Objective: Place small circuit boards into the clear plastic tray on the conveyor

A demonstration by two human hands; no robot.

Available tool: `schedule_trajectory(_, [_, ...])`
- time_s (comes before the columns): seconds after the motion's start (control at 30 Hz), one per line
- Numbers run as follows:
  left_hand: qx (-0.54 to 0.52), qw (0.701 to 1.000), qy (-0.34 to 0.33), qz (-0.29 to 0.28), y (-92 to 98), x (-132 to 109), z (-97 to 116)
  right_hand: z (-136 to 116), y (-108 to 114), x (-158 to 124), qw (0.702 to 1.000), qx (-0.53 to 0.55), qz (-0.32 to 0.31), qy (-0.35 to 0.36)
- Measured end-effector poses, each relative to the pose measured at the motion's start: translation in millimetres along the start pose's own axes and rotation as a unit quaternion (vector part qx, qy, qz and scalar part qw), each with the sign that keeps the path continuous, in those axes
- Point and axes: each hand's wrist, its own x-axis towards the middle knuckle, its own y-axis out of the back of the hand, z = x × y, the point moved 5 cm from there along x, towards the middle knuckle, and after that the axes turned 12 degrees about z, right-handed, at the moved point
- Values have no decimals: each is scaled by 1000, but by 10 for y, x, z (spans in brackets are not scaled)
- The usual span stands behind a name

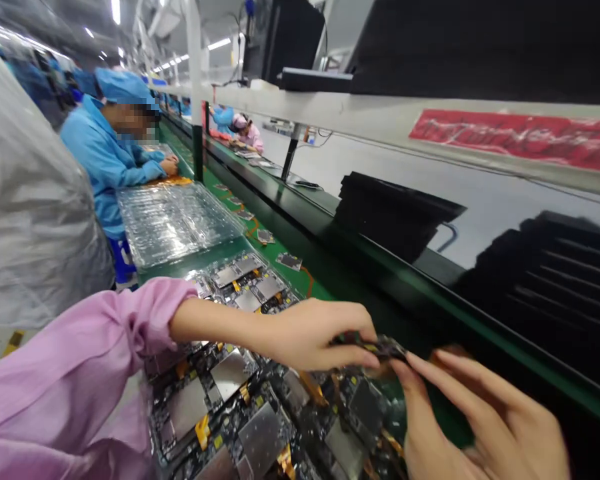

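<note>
Nearest the camera, the right hand [485, 427] rises from the lower right with its long fingers [445, 377] stretched up and to the left, the fingertips closing on the right end of a small dark circuit board with yellow flex tabs [380, 345]. The left hand [315, 337], on a bare forearm coming out of a pink sleeve [80, 373], reaches in from the left and pinches the same board between thumb and forefinger at its left end. So the board sits directly between the two hands, held in the air just above the surface, its long axis running roughly left to right and nearly level; the left hand covers more of it and seems the nearer, though motion blur makes the exact grip hard to read. Just below the hands lies a crowded tray of similar dark boards with silver shields [220, 400]. Beyond it sits a stack of clear plastic trays [175, 223] on the green conveyor surface [290, 250], where single boards lie well apart. Farther along the line, a person in a blue coat and cap [107, 153] works with their own hands, separate from these.
</note>
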Motion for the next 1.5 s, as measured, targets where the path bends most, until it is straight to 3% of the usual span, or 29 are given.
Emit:
schedule_trajectory(0.07, [-10, 1000, 4, 23, 139, -73, -11, -178, -106, 36, 998, 13, -40, 55])
schedule_trajectory(0.13, [-16, 999, 3, 49, 249, -157, -40, -249, -243, 73, 994, 27, -94, 46])
schedule_trajectory(0.23, [-18, 998, 6, 55, 414, -290, -149, -157, -398, 118, 985, 18, -165, -56])
schedule_trajectory(0.3, [-3, 999, 13, 42, 594, -382, -316, 7, -479, 114, 962, -3, -238, -136])
schedule_trajectory(0.37, [31, 997, 44, 60, 895, -492, -608, 225, -554, 36, 911, -14, -347, -224])
schedule_trajectory(0.43, [73, 982, 116, 131, 1309, -653, -1027, 443, -607, -130, 837, -13, -453, -307])
schedule_trajectory(0.5, [122, 944, 219, 216, 1742, -893, -1503, 628, -645, -338, 775, -7, -514, -368])
schedule_trajectory(0.57, [181, 906, 290, 251, 2062, -1149, -1916, 780, -694, -526, 754, -8, -518, -404])
schedule_trajectory(0.63, [171, 890, 346, 243, 2217, -1374, -2257, 889, -764, -674, 759, -11, -498, -420])
schedule_trajectory(0.73, [80, 890, 392, 219, 2206, -1606, -2601, 994, -864, -799, 778, -15, -464, -423])
schedule_trajectory(0.87, [-26, 908, 389, 154, 1962, -1692, -2816, 1105, -911, -854, 803, -28, -436, -404])
schedule_trajectory(1.0, [-82, 913, 379, 124, 1780, -1670, -2903, 1109, -883, -885, 848, -126, -427, -289])
schedule_trajectory(1.07, [-81, 915, 374, 131, 1760, -1665, -2925, 1027, -877, -886, 854, -181, -436, -219])
schedule_trajectory(1.17, [-66, 916, 373, 134, 1762, -1686, -2975, 885, -889, -737, 837, -253, -467, -132])
schedule_trajectory(1.3, [-98, 914, 366, 144, 1757, -1718, -3107, 893, -1023, -107, 791, -368, -484, -71])
schedule_trajectory(1.4, [-121, 913, 356, 157, 1752, -1722, -3203, 1043, -1412, 334, 744, -451, -490, -49])
schedule_trajectory(1.5, [-139, 912, 345, 171, 1756, -1700, -3219, 1274, -1984, 360, 692, -503, -511, -84])
